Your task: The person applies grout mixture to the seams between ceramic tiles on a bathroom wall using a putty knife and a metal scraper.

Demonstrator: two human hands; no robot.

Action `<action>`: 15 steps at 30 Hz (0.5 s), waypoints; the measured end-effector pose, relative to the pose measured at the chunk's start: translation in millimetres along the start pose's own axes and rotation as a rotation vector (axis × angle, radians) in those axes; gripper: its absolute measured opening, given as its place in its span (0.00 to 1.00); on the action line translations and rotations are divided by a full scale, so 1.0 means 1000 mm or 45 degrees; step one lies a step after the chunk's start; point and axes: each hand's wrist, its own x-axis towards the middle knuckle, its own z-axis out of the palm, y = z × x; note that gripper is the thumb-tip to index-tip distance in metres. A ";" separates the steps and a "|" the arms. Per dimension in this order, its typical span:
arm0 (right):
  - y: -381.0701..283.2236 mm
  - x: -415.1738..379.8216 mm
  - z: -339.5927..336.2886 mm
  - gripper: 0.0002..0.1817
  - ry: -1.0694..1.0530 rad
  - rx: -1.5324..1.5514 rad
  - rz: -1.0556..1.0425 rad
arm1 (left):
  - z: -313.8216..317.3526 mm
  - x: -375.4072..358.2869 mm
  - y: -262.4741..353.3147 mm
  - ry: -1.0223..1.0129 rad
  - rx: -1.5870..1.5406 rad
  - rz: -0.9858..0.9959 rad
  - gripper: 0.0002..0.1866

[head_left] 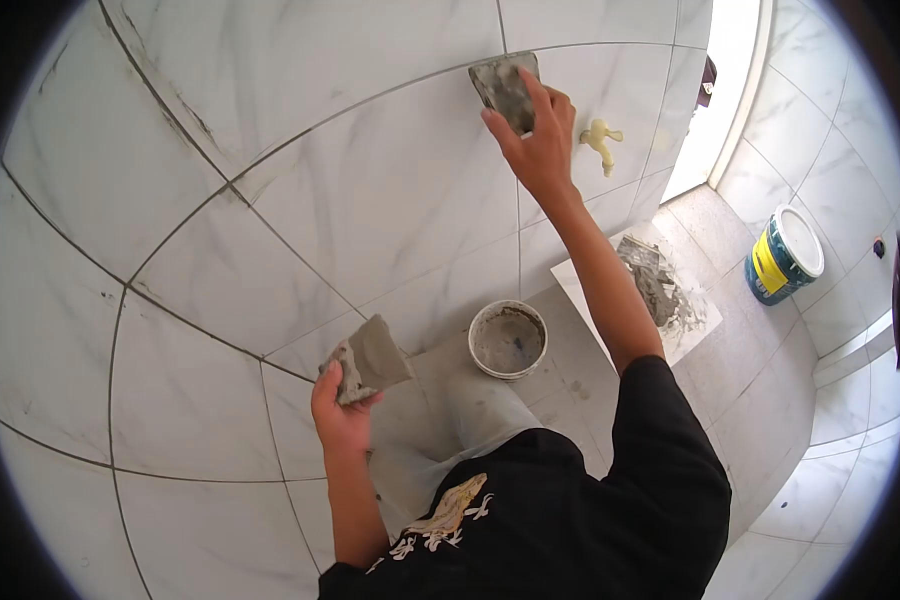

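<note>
My right hand (pixel 545 135) holds a flat, grout-smeared pad (pixel 508 90) against the white marbled wall tiles (pixel 400 170), over a joint just left of a cream tap (pixel 600 145). Lower on the left, my left hand (pixel 345 410) grips a flat piece loaded with grey paste (pixel 375 358), thumb on its near side. Dark grey lines run between the tiles, with some smears beside them at the upper left. A round white bucket (pixel 508 340) with grey residue inside stands on the floor below, between my two arms.
Right of my right forearm, a white board (pixel 700 325) on the floor carries grey mortar. A blue-green paint bucket (pixel 770 265) with a yellow label and white lid stands farther right. A bright doorway (pixel 715 110) opens at the upper right. The tap juts from the wall.
</note>
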 end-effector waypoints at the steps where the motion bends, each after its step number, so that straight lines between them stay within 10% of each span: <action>1: 0.004 0.005 0.012 0.36 0.013 0.002 0.000 | -0.006 -0.004 0.000 -0.009 0.006 0.007 0.16; 9: -0.013 -0.008 -0.001 0.37 -0.494 -0.231 0.171 | -0.077 -0.025 -0.012 0.250 -0.122 0.001 0.17; 15: 0.020 0.052 -0.006 0.47 -0.227 -0.024 0.614 | -0.080 -0.032 -0.011 0.189 -0.143 0.010 0.16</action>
